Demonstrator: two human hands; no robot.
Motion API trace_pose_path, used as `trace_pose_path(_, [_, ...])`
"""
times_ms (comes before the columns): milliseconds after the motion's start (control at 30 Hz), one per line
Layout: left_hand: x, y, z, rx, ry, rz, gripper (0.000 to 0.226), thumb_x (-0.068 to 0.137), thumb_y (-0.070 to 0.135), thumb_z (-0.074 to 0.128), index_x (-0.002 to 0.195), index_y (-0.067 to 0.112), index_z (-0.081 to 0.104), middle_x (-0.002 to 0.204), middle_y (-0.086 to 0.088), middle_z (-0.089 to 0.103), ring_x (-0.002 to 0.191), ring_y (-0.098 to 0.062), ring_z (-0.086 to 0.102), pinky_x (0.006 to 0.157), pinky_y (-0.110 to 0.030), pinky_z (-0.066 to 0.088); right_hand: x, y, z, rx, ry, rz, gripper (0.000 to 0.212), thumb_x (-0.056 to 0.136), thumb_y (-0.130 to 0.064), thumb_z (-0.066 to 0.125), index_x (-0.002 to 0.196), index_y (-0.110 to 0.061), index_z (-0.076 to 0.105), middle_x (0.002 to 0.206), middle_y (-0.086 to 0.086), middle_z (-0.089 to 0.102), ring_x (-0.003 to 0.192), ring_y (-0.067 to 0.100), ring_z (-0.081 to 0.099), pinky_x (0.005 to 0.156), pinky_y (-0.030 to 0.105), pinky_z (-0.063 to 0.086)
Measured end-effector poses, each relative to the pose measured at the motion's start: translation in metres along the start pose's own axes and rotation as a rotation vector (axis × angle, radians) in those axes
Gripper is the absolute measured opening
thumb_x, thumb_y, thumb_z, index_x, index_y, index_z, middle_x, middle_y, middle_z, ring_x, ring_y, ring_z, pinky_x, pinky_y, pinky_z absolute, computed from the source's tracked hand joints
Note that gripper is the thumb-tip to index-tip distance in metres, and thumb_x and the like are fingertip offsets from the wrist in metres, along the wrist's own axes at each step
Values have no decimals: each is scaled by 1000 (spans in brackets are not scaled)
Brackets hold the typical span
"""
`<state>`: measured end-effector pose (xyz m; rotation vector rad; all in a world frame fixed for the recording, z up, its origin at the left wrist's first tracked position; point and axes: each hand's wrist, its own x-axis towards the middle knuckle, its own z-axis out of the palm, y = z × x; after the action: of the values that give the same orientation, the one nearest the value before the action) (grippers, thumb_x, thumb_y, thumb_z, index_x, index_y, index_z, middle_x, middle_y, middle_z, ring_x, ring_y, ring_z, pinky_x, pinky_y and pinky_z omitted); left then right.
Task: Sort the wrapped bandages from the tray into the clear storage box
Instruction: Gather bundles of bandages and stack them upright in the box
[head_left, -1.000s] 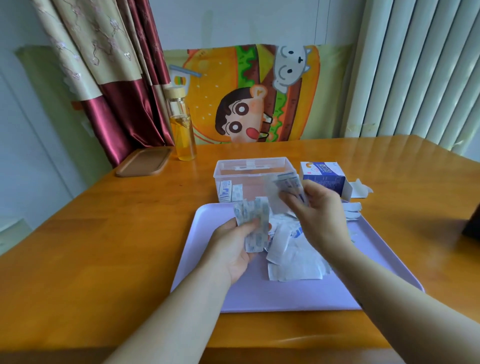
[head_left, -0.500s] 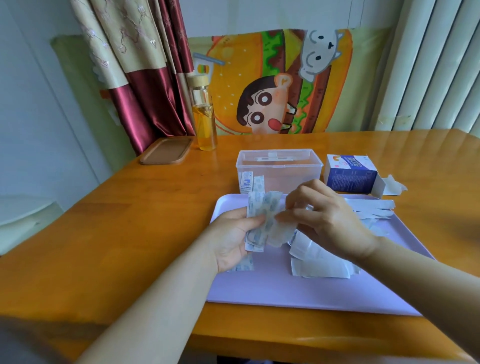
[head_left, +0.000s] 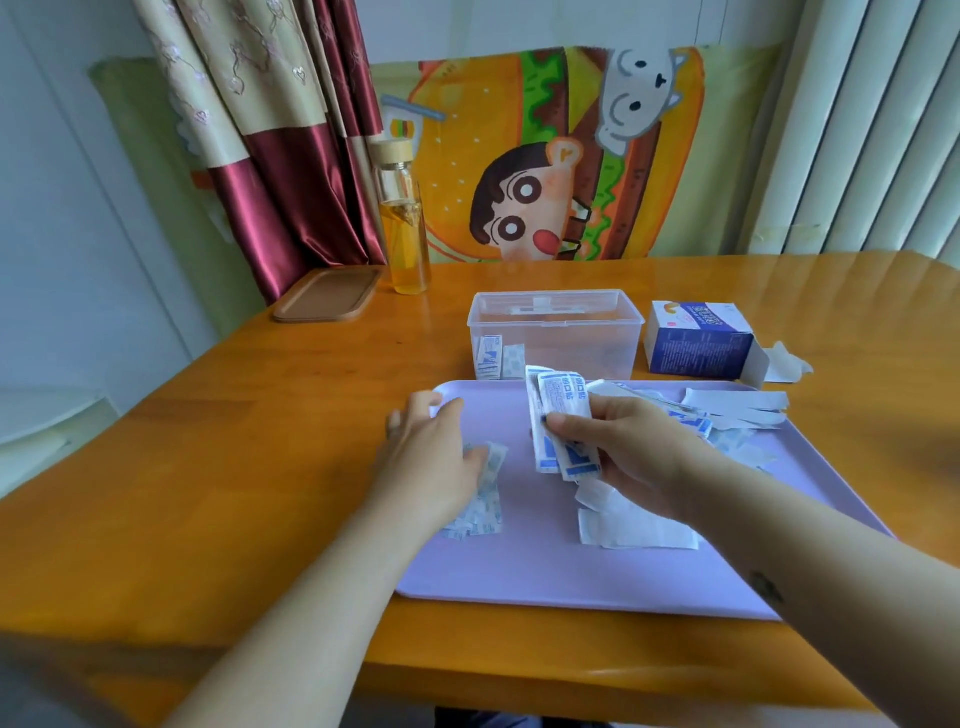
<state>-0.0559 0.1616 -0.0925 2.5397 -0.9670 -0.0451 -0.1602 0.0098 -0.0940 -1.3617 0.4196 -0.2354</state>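
Observation:
A lilac tray (head_left: 545, 577) lies on the wooden table. My right hand (head_left: 631, 457) grips a small stack of wrapped bandages (head_left: 558, 415) upright over the tray's middle. My left hand (head_left: 428, 449) hovers over the tray's left edge with fingers spread, palm down, above a few loose wrapped bandages (head_left: 480, 506). More wrappers and bandages (head_left: 639, 525) lie under and to the right of my right hand. The clear storage box (head_left: 556, 332) stands just behind the tray, with two or three bandages leaning in its left front corner.
A blue and white carton (head_left: 698, 340) with an open flap sits right of the box. A glass bottle of yellow liquid (head_left: 405, 223) and a brown lid-like tray (head_left: 327, 293) stand at the back left. Curtain and cartoon cloth hang behind the table.
The stack of bandages passed from my left hand to my right. My left hand let go and dropped to the tray's left side, over loose bandages.

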Motion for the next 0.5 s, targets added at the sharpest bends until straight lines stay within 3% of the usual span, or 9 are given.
trace_pose_path(100, [-3, 17, -6, -406, -18, 59, 21, 97, 36, 45, 107, 27, 61, 105, -2, 54, 100, -19, 52, 84, -28, 41, -3, 0, 0, 73, -51, 30, 18, 93, -8, 51, 104, -2, 63, 89, 10, 70, 79, 17, 67, 68, 24, 54])
trace_pose_path(133, [-5, 23, -6, -552, -84, 68, 26, 97, 39, 45, 102, 23, 65, 98, -1, 62, 95, -19, 59, 81, -29, 46, -3, 1, 1, 96, -70, 32, 19, 94, -8, 48, 104, -2, 63, 89, 10, 71, 79, 17, 68, 65, 23, 54])
trace_pose_path(200, [-6, 31, -1, -742, -169, 79, 30, 96, 37, 48, 112, 19, 66, 101, 0, 70, 94, -15, 65, 77, -28, 55, -5, 1, 3, 134, -100, 22, 22, 96, -8, 45, 107, -1, 63, 91, 11, 72, 80, 17, 70, 62, 21, 54])
trace_pose_path(300, [-8, 36, 7, -852, -148, 68, 27, 96, 23, 52, 121, 25, 61, 105, 5, 69, 91, -9, 67, 70, -19, 56, -8, -1, 2, 136, -110, 24, 23, 96, -10, 45, 107, -1, 62, 90, 11, 71, 77, 16, 69, 59, 22, 52])
trace_pose_path(367, [-6, 37, 10, -890, -147, 42, 28, 95, 19, 53, 122, 23, 60, 103, 3, 70, 90, -12, 68, 73, -24, 57, -8, -1, -1, 97, -78, 15, 24, 95, -12, 47, 111, -1, 62, 97, 13, 70, 84, 20, 66, 67, 28, 53])
trace_pose_path(433, [-6, 39, 12, -963, -181, 17, 26, 96, 15, 51, 119, 22, 61, 101, 1, 72, 90, -15, 69, 74, -27, 57, -8, 0, -4, 65, -16, -7, 25, 94, -12, 49, 112, 0, 62, 107, 19, 68, 95, 27, 63, 87, 36, 51])
trace_pose_path(500, [-7, 42, 12, -1084, -240, -10, 23, 97, 13, 48, 112, 23, 62, 97, 2, 73, 88, -15, 70, 71, -25, 56, -9, -1, -5, 8, 36, -45, 22, 91, -15, 56, 103, -2, 68, 104, 24, 67, 90, 31, 58, 89, 38, 45])
